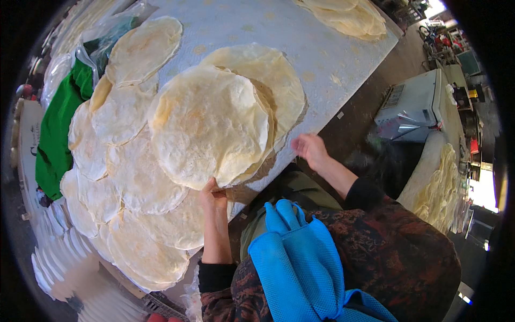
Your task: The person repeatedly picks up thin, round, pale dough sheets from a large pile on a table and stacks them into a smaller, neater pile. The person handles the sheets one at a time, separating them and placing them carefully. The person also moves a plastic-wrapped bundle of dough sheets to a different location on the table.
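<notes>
My left hand (213,195) grips the near rim of a stack of thin round flatbreads (209,124), thumb on top. The held stack is raised and tilted, with a browned patch on its upper face. Partly beneath it, another large flatbread (277,88) lies on the pale patterned table cover (322,76). My right hand (310,149) hovers at the table's right edge, slightly blurred and holding nothing, fingers loosely bent and apart from the stack. Left of the held stack, several overlapping flatbreads (145,173) spread towards the table's near left side.
More flatbreads (346,18) are piled at the far table corner. A green cloth (64,129) and clear plastic bags (92,52) lie along the left. On the right stand a white appliance (410,104) and a surface with crumpled dough sheets (438,185). A blurred person (80,277) is at lower left.
</notes>
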The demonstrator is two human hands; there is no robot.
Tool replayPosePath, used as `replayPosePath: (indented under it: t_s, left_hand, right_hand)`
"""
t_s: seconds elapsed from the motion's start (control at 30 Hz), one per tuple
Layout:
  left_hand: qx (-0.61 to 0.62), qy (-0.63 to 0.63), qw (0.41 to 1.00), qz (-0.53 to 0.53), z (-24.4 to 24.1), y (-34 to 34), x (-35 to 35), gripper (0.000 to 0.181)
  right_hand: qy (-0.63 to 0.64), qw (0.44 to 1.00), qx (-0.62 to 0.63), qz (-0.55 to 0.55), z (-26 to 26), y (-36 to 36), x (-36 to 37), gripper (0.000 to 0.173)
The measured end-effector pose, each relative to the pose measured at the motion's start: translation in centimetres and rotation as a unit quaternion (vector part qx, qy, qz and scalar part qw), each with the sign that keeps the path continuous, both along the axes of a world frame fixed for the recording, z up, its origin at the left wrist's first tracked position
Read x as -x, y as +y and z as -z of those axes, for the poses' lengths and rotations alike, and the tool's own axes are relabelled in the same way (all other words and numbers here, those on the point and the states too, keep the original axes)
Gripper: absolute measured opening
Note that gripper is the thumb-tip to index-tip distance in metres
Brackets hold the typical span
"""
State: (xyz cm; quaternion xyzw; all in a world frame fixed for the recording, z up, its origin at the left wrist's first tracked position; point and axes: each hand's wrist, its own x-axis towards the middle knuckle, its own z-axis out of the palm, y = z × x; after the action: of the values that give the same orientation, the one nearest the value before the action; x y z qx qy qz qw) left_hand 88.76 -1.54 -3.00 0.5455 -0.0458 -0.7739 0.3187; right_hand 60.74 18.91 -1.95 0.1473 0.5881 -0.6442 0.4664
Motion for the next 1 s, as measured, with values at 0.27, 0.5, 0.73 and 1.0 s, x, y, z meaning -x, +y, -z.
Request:
replayPosePath:
  t_s: [0.27,0.5,0.73,1.0]
  left_hand:
    - [0.176,0.112,0.977,0.048,-17.1,-8.2,13.8,0.022]
    - [0.263,0.132,0.952,0.088,-24.7,-5.6,15.5,0.016]
    - [0.083,-0.024,0.995,0.054,-3.7,1.6,7.1,0.056]
    - [0.099,-0.091,0.974,0.181,1.2,6.6,4.5,0.025]
  right_hand:
    - [-0.252,0.94,0.229,-0.001,-0.9,-2.9,-4.8,0.042]
    - [-0.016,0.99,0.113,-0.087,-0.6,-4.9,-4.6,0.039]
    - [-0.238,0.877,0.415,-0.034,-4.7,-4.1,-4.4,0.07]
    - [-0.104,0.982,0.137,0.076,-1.6,-7.7,-4.3,0.052]
